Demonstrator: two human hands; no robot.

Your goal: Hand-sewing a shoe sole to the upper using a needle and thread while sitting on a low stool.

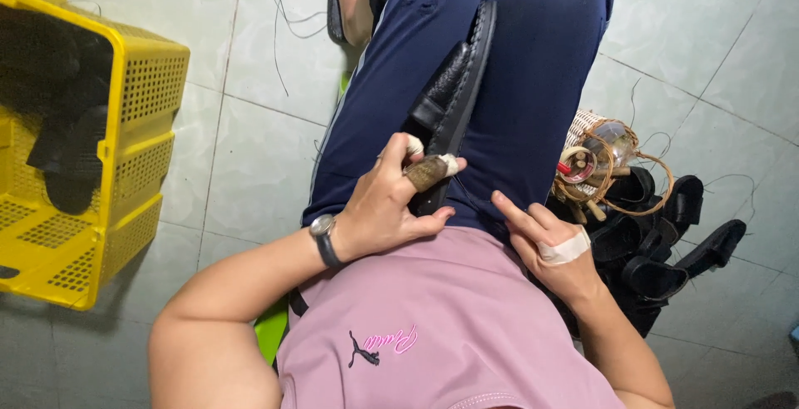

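Black leather sandal upper with a stitched strap and dark sole edge (454, 84), one piece, lying lengthwise along the lap between navy-trousered thighs, turned on its side, toe end pointing away from the body, near end pinched under the taped fingers of the left hand (391, 201).

Black sandal (454, 84), yellow crate (137, 126)

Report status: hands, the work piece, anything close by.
Left hand grips black shoe clamped between knees. Right hand open, resting on thigh, taped. Shoe pile and small basket at right; yellow crate at left.
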